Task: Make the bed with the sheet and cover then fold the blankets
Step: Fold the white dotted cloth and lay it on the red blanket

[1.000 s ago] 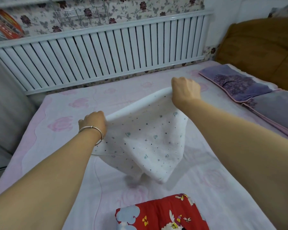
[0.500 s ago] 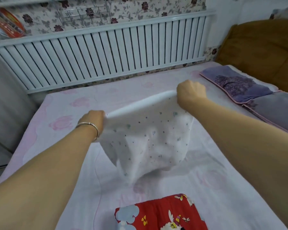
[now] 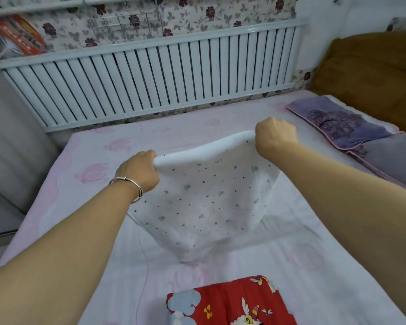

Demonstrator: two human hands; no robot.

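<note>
Hanging between the gripping left hand (image 3: 137, 171) and right hand (image 3: 275, 138), white dotted blanket (image 3: 206, 202) sags below.

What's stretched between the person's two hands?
In the head view, the top edge of a white dotted blanket spans from the left hand to the right hand; the rest hangs down to the bed sheet.

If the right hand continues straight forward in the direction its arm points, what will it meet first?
Probably the pink sheet on the far part of the bed, then the white radiator behind it. The right hand grips the white dotted blanket and nothing else appears in that line, though depth is unclear.
</note>
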